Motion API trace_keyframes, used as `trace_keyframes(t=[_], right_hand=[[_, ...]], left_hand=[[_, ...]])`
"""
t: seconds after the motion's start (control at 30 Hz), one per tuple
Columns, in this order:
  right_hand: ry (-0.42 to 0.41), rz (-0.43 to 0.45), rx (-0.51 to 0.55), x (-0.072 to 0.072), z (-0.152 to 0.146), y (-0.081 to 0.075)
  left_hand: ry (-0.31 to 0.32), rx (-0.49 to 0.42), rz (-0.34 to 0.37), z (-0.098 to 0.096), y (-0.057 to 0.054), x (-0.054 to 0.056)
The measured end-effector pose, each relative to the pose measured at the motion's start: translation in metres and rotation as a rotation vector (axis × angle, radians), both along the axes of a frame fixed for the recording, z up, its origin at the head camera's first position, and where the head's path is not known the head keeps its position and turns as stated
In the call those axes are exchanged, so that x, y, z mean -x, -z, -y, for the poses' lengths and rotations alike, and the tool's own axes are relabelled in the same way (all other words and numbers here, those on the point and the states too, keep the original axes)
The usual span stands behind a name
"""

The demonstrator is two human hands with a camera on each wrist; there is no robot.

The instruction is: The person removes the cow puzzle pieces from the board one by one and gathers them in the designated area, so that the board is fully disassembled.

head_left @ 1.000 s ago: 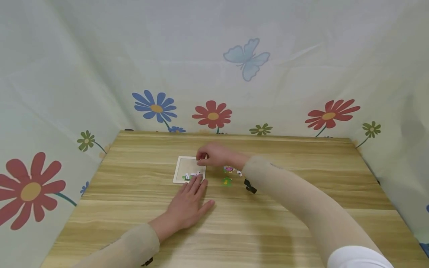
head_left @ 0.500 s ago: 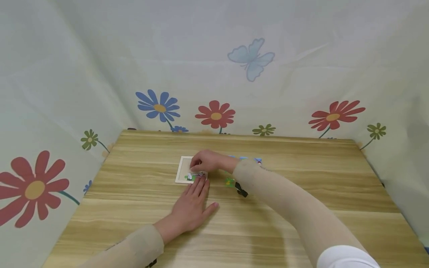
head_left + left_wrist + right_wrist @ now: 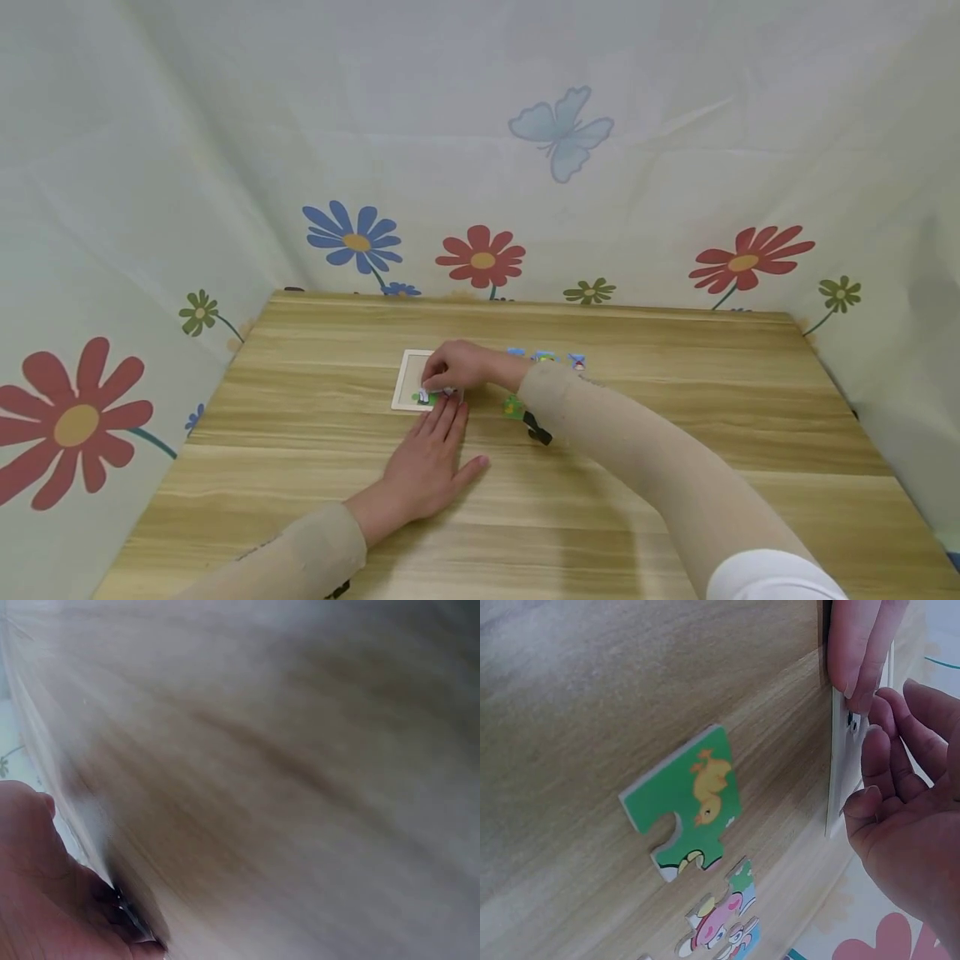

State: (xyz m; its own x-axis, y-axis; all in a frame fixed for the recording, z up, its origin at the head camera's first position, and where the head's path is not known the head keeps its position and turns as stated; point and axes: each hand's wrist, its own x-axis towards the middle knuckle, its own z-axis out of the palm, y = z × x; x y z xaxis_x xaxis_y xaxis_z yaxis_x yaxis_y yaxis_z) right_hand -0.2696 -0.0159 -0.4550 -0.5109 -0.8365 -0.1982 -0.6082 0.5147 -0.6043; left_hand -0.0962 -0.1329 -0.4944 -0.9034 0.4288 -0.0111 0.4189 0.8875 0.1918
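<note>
A white-rimmed puzzle tray [image 3: 401,407] lies on the table with a few puzzle pieces along its near side. My left hand [image 3: 423,471] lies flat, straight fingertips resting on the tray's near edge. My right hand [image 3: 461,367] reaches over the tray with curled fingers, pinching a puzzle piece [image 3: 423,398] near the lower edge; the hand hides part of the tray. In the right wrist view, the fingertips of the right hand [image 3: 904,817] are beside the left fingers [image 3: 855,645]. The left wrist view has only part of the left hand [image 3: 37,892].
Loose puzzle pieces lie right of the tray: a green one with a yellow duck [image 3: 709,784], a pink-figure piece [image 3: 718,919] and blue-topped ones [image 3: 577,362]. The right forearm crosses above the table near them. A flowered cloth [image 3: 360,125] hangs behind the wooden table [image 3: 337,325].
My right hand has moved left and down over the tray, to its near-side pieces. The blue-topped loose pieces have come out from behind the arm. The left hand stays on the tray edge.
</note>
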Motion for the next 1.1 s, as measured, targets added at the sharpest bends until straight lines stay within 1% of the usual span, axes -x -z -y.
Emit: trace_keyframes(t=[0.33, 0.7, 0.83, 1.0, 1.1], right_hand=[[0.047, 0.044, 0.022, -0.0030, -0.0018, -0.0013], [0.060, 0.085, 0.055, -0.0019, 0.0019, 0.0043], [0.068, 0.094, 0.068, -0.0045, 0.0035, 0.0017], [0.057, 0.113, 0.089, -0.0065, 0.0058, -0.0005], [0.071, 0.104, 0.095, -0.0058, 0.0057, -0.0003]], left_hand=[[-0.005, -0.006, -0.007, 0.0002, -0.0001, -0.0004], [0.002, 0.008, -0.012, 0.0004, 0.0015, -0.0003], [0.004, 0.008, -0.016, 0.0003, 0.0018, 0.0001], [0.006, 0.015, -0.020, 0.0009, 0.0026, 0.0004], [0.006, 0.018, -0.016, 0.0013, 0.0026, 0.0006]])
